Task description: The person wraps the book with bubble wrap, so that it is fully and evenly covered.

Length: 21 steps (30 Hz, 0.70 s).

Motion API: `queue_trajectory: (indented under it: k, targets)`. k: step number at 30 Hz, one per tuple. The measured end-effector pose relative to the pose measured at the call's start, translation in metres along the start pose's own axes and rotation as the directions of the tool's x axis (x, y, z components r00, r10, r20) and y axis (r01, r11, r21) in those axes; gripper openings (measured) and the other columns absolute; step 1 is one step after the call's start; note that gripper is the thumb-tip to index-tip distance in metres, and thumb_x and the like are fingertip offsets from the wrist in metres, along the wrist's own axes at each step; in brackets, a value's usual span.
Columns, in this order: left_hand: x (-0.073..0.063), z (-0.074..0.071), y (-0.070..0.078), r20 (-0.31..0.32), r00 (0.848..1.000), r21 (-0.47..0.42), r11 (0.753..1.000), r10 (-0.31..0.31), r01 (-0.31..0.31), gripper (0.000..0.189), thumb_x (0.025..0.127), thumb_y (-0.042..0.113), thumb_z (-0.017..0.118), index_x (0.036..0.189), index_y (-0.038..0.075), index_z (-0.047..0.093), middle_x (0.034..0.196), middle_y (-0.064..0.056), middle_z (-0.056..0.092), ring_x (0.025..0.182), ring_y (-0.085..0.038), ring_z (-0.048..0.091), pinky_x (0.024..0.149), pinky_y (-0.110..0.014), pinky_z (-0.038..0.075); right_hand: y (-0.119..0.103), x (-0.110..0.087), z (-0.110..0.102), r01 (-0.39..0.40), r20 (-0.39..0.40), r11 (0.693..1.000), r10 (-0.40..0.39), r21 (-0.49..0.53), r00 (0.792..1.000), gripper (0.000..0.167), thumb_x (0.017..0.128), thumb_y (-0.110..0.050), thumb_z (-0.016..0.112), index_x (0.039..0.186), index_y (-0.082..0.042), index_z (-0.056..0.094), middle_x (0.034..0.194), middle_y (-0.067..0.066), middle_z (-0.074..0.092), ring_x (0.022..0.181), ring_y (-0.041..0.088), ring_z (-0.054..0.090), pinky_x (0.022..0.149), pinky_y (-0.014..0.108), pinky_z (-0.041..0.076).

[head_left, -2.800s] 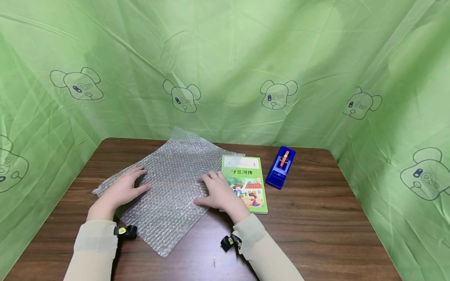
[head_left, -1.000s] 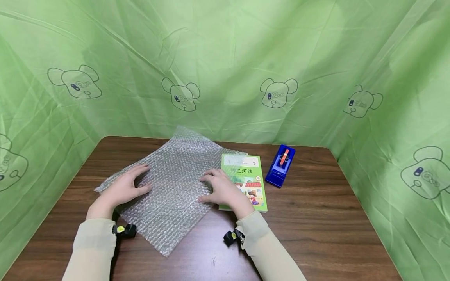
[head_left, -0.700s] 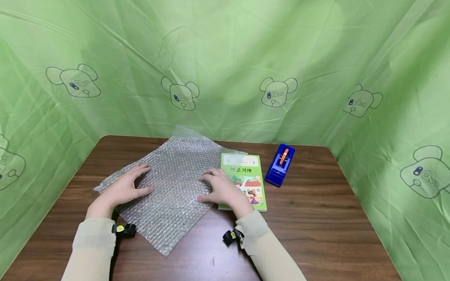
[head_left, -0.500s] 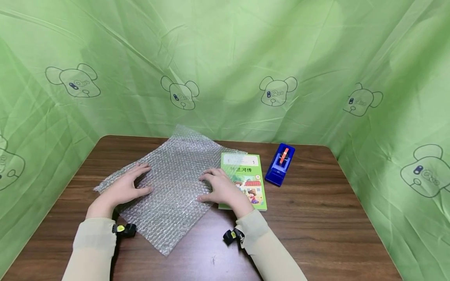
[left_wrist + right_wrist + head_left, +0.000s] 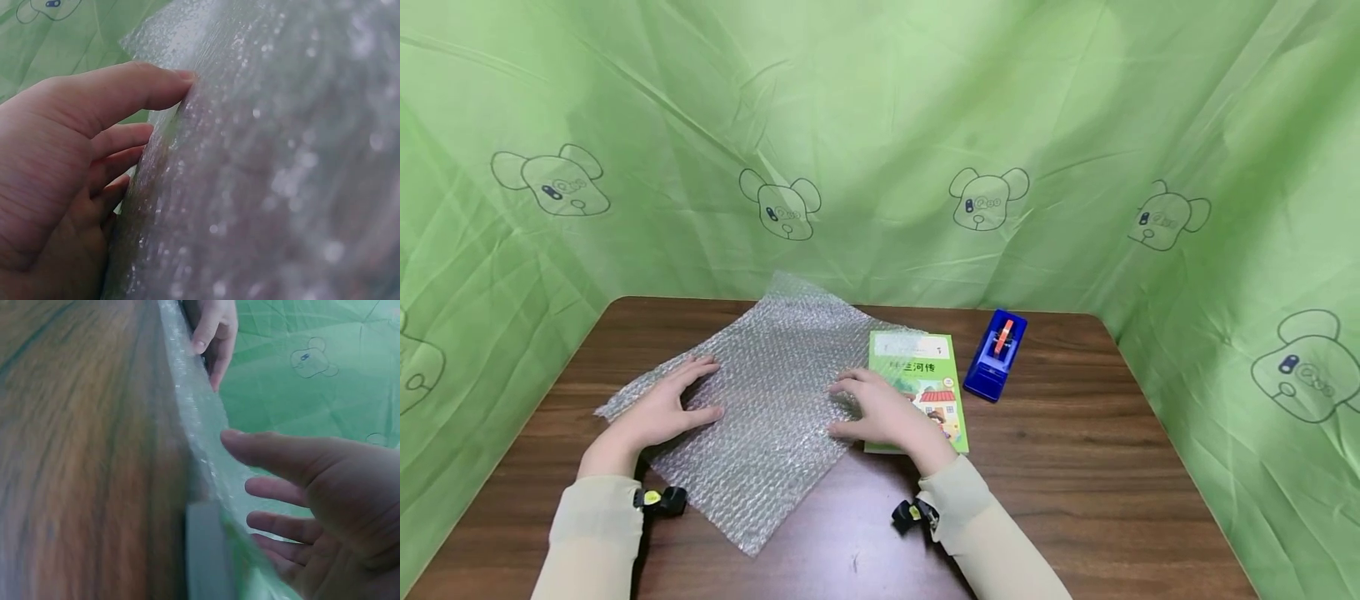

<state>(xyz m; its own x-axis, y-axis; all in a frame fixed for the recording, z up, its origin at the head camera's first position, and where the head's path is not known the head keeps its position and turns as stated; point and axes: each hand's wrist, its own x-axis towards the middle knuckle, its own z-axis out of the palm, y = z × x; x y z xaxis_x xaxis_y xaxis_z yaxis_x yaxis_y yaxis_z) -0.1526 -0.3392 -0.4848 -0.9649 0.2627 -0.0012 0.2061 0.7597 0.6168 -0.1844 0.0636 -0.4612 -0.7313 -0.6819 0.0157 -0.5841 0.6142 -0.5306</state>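
A sheet of clear bubble wrap (image 5: 775, 358) lies aslant on the table, its right corner over a green picture-covered book (image 5: 936, 367). My left hand (image 5: 658, 412) rests on the sheet's left part, thumb and fingers spread and relaxed; in the left wrist view its thumb tip touches the bubble wrap (image 5: 250, 162). My right hand (image 5: 887, 412) is at the sheet's right side, overlapping the book's left half. Its fingers are loosely bent and apart, holding nothing, with the tips close to the bubble wrap in the right wrist view. The hand hides part of the cover.
A blue tape dispenser (image 5: 988, 375) with an orange roll stands right of the book. The brown wooden table (image 5: 1075, 500) ends at a green curtain (image 5: 880, 125) printed with bear heads, behind and on both sides.
Over the last few seconds my right hand has shifted slightly to the right, and the wrap's right corner lies a little further over the book. My left hand has stayed nearly in place.
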Motion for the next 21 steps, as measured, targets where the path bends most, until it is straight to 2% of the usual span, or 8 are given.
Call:
queue_trajectory:
  k: [5, 9, 16, 21]
  targets:
    - [-0.001, 0.001, -0.002, -0.002, 1.0, -0.016, 1.0, -0.003, 0.003, 0.086, 0.094, 0.035, 0.088, 0.161, -0.001, 0.048, 0.172, -0.031, 0.032, 0.161, -0.06, 0.014, 0.122, -0.082, 0.019, 0.006, -0.016, -0.012, 0.054, -0.057, 0.998, -0.053, 0.028, 0.997, 0.06, 0.096, -0.037, 0.086, 0.144, -0.008, 0.069, 0.15, 0.013, 0.064, 0.142, 0.033, 0.057, 0.123, 0.051, 0.044]
    - [0.0, 0.001, -0.001, -0.002, 1.0, -0.022, 1.0, -0.004, 0.004, 0.086, 0.094, 0.035, 0.088, 0.161, -0.001, 0.048, 0.172, -0.03, 0.032, 0.161, -0.059, 0.013, 0.122, -0.082, 0.019, 0.014, -0.032, -0.024, 0.057, -0.12, 0.998, -0.054, 0.024, 0.991, 0.055, 0.096, -0.033, 0.087, 0.14, -0.005, 0.07, 0.14, 0.013, 0.069, 0.132, 0.032, 0.064, 0.116, 0.051, 0.051]
    - [0.0, 0.001, 0.0, 0.0, 1.0, -0.024, 1.0, -0.005, 0.005, 0.085, 0.094, 0.036, 0.088, 0.161, 0.0, 0.048, 0.173, -0.03, 0.033, 0.161, -0.059, 0.013, 0.122, -0.083, 0.019, 0.038, -0.064, -0.04, -0.046, -0.247, 0.998, 0.053, 0.036, 0.967, 0.048, 0.096, -0.031, 0.086, 0.135, -0.005, 0.072, 0.133, 0.011, 0.072, 0.118, 0.03, 0.071, 0.101, 0.048, 0.06]
    - [-0.001, 0.001, -0.002, 0.0, 1.0, -0.023, 1.0, -0.006, 0.006, 0.085, 0.095, 0.036, 0.087, 0.161, 0.001, 0.048, 0.173, -0.029, 0.032, 0.162, -0.059, 0.013, 0.122, -0.082, 0.019, 0.055, -0.084, -0.047, -0.145, -0.286, 0.985, 0.166, 0.092, 0.944, 0.047, 0.097, -0.029, 0.086, 0.134, -0.003, 0.073, 0.13, 0.011, 0.072, 0.111, 0.03, 0.074, 0.092, 0.046, 0.063]
